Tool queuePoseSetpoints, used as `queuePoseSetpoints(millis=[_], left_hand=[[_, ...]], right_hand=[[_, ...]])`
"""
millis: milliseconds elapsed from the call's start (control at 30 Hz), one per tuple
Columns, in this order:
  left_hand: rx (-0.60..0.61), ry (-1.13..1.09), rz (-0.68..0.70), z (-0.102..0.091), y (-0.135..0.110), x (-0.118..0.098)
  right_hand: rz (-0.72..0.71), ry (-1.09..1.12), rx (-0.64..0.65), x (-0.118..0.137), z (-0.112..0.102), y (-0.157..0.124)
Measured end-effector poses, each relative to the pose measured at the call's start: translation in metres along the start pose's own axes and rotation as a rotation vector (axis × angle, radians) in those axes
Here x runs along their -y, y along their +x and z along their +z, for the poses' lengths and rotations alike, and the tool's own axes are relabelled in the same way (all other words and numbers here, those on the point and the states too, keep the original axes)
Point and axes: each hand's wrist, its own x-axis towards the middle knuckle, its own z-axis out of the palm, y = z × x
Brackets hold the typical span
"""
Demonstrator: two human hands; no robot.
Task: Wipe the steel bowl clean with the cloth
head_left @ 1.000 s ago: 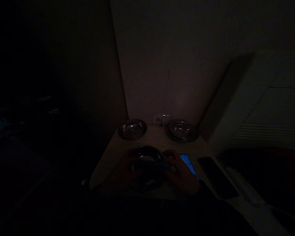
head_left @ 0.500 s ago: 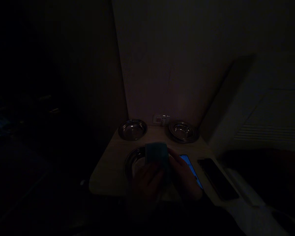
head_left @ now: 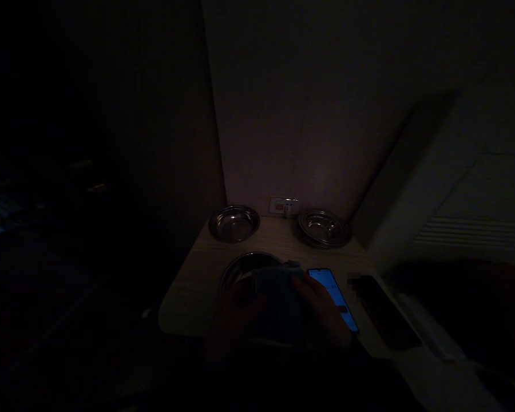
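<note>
The room is very dark. Between my two hands is a blue cloth [head_left: 278, 303], spread flat with a light edge along its top. My left hand [head_left: 236, 312] grips the cloth's left side, fingers bent over it. On its right side my right hand [head_left: 320, 309] holds on, fingertips near the top corner. Partly behind the cloth lies a shiny metal bowl [head_left: 236, 266], its near part hidden. Just right of my right hand lies a phone with a lit blue screen [head_left: 332, 292].
On the small wooden table [head_left: 184, 297] a metal bowl [head_left: 234, 223] stands at the back left and a stack of metal bowls [head_left: 323, 229] at the back right. A dark flat object [head_left: 388, 315] lies at the right edge. A wall socket [head_left: 283, 206] sits behind.
The cloth has been lowered and opened wider, and my hands have moved apart to its two sides. More of the lit phone shows. The view has shifted slightly.
</note>
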Motion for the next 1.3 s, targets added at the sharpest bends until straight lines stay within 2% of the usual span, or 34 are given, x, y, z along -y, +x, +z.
queuePoseSetpoints(millis=[67, 133, 167, 233, 300, 333, 400, 500, 567, 667, 800, 967, 1033, 1100, 1167, 1200, 1233, 1300], left_hand=[[0.051, 0.015, 0.002, -0.003, -0.001, 0.001], [0.048, 0.07, 0.065, -0.01, -0.001, 0.001], [0.002, 0.122, 0.113, -0.015, 0.0, 0.0], [-0.19, 0.252, 0.184, -0.028, 0.004, 0.002], [-0.39, 0.361, 0.113, -0.043, 0.01, 0.007], [-0.429, 0.384, 0.053, -0.049, 0.013, 0.011], [-0.328, 0.431, -0.047, -0.058, 0.019, 0.019], [-0.111, 0.415, -0.1, -0.06, 0.023, 0.03], [-0.066, 0.384, -0.095, -0.056, 0.023, 0.035], [-0.121, 0.289, -0.073, -0.048, 0.019, 0.038], [-0.227, 0.128, 0.076, -0.038, 0.011, 0.039], [-0.251, 0.199, 0.193, -0.03, 0.007, 0.047], [-0.253, 0.242, 0.225, -0.029, 0.009, 0.052], [-0.245, 0.271, 0.25, -0.028, 0.011, 0.056], [-0.264, 0.305, 0.276, -0.026, 0.013, 0.059], [-0.279, 0.324, 0.289, -0.025, 0.014, 0.061], [-0.292, 0.341, 0.299, -0.025, 0.014, 0.062], [-0.314, 0.364, 0.301, -0.024, 0.014, 0.064]], right_hand=[[0.061, -0.029, 0.045, -0.002, 0.0, 0.002], [0.052, -0.067, 0.016, -0.002, -0.002, 0.006], [0.015, -0.091, -0.029, -0.001, -0.004, 0.008], [-0.085, -0.163, -0.156, 0.004, -0.011, 0.013], [-0.181, -0.26, -0.287, 0.01, -0.02, 0.017], [-0.221, -0.314, -0.34, 0.013, -0.025, 0.018], [-0.289, -0.414, -0.418, 0.018, -0.032, 0.02], [-0.341, -0.519, -0.474, 0.021, -0.036, 0.016], [-0.339, -0.555, -0.486, 0.021, -0.035, 0.011], [-0.322, -0.553, -0.499, 0.019, -0.035, 0.006], [-0.296, -0.549, -0.513, 0.012, -0.04, 0.007], [-0.262, -0.597, -0.473, 0.005, -0.044, 0.001], [-0.331, -0.683, -0.504, 0.003, -0.044, -0.005], [-0.54, -0.854, -0.402, -0.002, -0.044, -0.011], [-0.785, -1.087, -0.142, -0.012, -0.043, -0.011], [-0.862, -1.212, 0.001, -0.019, -0.043, -0.01], [-0.898, -1.331, 0.111, -0.028, -0.042, -0.008], [-0.883, -1.512, 0.206, -0.046, -0.039, -0.004]])
